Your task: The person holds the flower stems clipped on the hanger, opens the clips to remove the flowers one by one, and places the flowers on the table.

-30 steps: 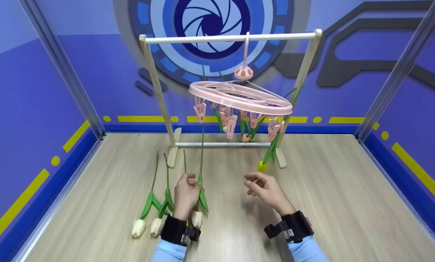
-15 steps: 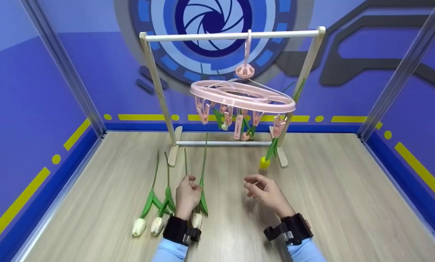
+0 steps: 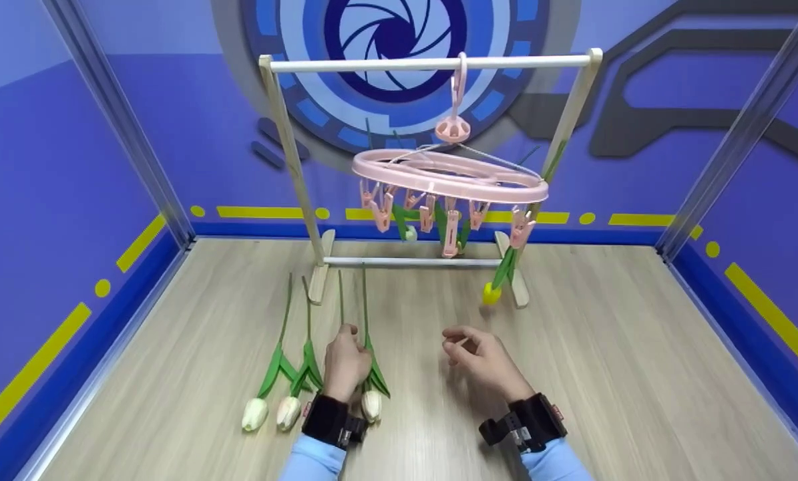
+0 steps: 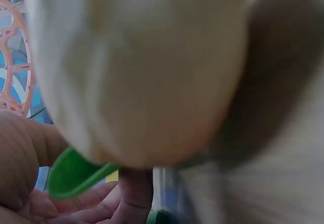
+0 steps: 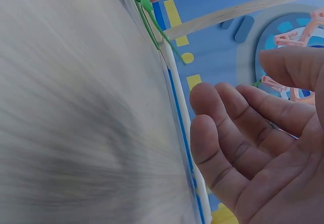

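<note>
In the head view my left hand [image 3: 346, 364] holds a white tulip [image 3: 371, 406] by its green leafy stem, bloom toward me. That bloom [image 4: 136, 77] fills much of the left wrist view, hiding part of the grip. Left of the hand lie two more white tulips, one outer [image 3: 254, 415] and one inner [image 3: 288, 413]. Another stem [image 3: 341, 297] runs under the hand, its bloom hidden. My right hand [image 3: 485, 361] hovers over the table, fingers loosely bent, holding nothing. Beyond it, a yellow tulip [image 3: 491, 294] hangs bloom-down from the pink clip hanger [image 3: 449, 184].
A wooden frame [image 3: 292, 160] carries the hanger on its white top rod [image 3: 372, 65]. Several pink clips [image 3: 451, 234] dangle from the ring. A white tulip [image 3: 411, 233] hangs at the back. Blue-purple panels enclose the wooden table [image 3: 606, 374].
The held tulip's stem tip has swung lower and slightly left, and its bloom has shifted right. The hanger has turned a little, its front clips drifting right. My right hand has barely moved.
</note>
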The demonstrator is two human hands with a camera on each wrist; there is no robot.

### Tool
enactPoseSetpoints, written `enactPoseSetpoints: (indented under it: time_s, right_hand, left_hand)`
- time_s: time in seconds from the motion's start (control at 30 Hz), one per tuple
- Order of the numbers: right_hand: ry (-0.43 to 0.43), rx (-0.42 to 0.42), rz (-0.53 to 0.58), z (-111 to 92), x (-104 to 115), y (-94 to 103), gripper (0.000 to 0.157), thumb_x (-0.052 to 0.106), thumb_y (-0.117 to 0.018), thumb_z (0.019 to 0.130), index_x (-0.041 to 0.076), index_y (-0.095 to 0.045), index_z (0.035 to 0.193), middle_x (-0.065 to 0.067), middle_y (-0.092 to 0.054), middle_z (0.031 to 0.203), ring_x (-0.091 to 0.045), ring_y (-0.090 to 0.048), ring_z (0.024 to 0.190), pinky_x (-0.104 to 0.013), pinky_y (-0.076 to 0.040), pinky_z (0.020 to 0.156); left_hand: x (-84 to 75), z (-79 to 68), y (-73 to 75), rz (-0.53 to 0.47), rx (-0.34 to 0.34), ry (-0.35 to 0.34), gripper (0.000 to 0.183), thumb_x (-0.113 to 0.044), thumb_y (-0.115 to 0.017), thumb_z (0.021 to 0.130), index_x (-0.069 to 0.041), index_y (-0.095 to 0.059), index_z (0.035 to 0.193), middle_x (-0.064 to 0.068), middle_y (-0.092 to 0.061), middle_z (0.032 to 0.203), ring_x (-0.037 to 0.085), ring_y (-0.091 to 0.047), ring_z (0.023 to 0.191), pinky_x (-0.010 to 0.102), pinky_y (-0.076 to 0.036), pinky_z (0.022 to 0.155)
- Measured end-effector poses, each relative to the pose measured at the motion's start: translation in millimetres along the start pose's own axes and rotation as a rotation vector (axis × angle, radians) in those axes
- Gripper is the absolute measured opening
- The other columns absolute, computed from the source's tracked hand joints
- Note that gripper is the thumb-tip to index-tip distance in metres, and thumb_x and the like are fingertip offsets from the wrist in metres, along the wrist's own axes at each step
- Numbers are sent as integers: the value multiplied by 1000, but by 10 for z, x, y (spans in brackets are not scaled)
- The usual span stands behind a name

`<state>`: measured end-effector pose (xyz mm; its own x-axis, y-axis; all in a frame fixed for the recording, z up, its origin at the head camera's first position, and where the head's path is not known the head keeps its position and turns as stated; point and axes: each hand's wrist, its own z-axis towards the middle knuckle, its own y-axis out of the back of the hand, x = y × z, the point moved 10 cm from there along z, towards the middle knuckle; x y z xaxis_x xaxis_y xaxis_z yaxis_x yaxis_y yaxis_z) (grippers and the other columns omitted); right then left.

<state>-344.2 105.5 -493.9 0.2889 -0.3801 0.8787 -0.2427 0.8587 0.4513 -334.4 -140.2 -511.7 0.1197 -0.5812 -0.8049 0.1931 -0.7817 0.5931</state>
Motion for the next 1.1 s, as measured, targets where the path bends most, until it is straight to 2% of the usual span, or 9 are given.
enactPoseSetpoints:
  time_s: [0.17, 0.37, 0.6, 0.7, 0.8, 0.9, 1.03, 1.1]
  right_hand:
    - [-13, 15, 11, -2, -23, -45, 35, 18, -65, 101, -7, -65, 126, -10, -69, 105, -18, -67, 81, -25, -53, 72]
    - [-6, 38, -18, -17, -27, -77, 34, 17, -64, 101, -7, -65, 125, -10, -70, 104, -16, -65, 81, -25, -53, 71]
    - [-20, 86, 2, -22, -49, -130, 34, 13, -64, 99, -9, -63, 126, -12, -69, 101, -35, -69, 81, -40, -59, 69]
    - [-26, 93, 6, -27, -59, -129, 36, 13, -64, 99, -10, -62, 127, -12, -69, 101, -37, -69, 80, -42, -59, 69]
    - [-28, 101, 4, -30, -60, -121, 37, 13, -63, 99, -11, -62, 127, -13, -68, 102, -36, -69, 79, -41, -59, 68]
    - [-23, 103, 15, -33, -47, -104, 36, 11, -63, 99, -12, -61, 127, -15, -68, 103, -38, -70, 77, -44, -60, 65]
    - [-14, 93, 21, -36, -30, -60, 37, 11, -64, 99, -12, -61, 127, -19, -69, 105, -40, -70, 77, -47, -60, 65]
    - [-17, 85, 20, -42, -31, -25, 37, 11, -65, 99, -12, -61, 128, -19, -69, 106, -39, -70, 79, -47, -60, 66]
  left_hand:
    - [12, 0, -40, 7, 12, 4, 47, 8, -55, 89, 10, -54, 136, -1, -47, 64, 15, -42, 57, 30, -36, 56]
    - [25, -6, -60, 12, 20, 10, 45, 8, -55, 90, 10, -54, 135, 4, -55, 68, 18, -50, 61, 33, -43, 61]
    - [12, -11, -54, 16, 14, 4, 46, 9, -56, 89, 11, -54, 135, 6, -57, 71, 19, -52, 64, 35, -46, 62]
    - [-3, -19, -50, 32, 26, -4, 46, 9, -56, 90, 11, -54, 135, 9, -60, 75, 19, -53, 65, 38, -49, 66]
    - [-34, -33, -30, 54, 53, -15, 45, 9, -59, 89, 11, -55, 135, 14, -67, 88, 22, -59, 72, 43, -54, 75]
    - [-66, -46, 9, 75, 90, -20, 43, 5, -61, 91, 11, -56, 134, 18, -69, 101, 27, -65, 85, 47, -55, 83]
    - [-118, -64, 82, 89, 124, -38, 39, -2, -62, 96, 11, -58, 132, 18, -69, 102, 34, -67, 96, 50, -54, 87]
    - [-144, -76, 124, 85, 130, -44, 37, -5, -62, 98, 10, -59, 131, 18, -69, 100, 35, -68, 94, 50, -54, 85]
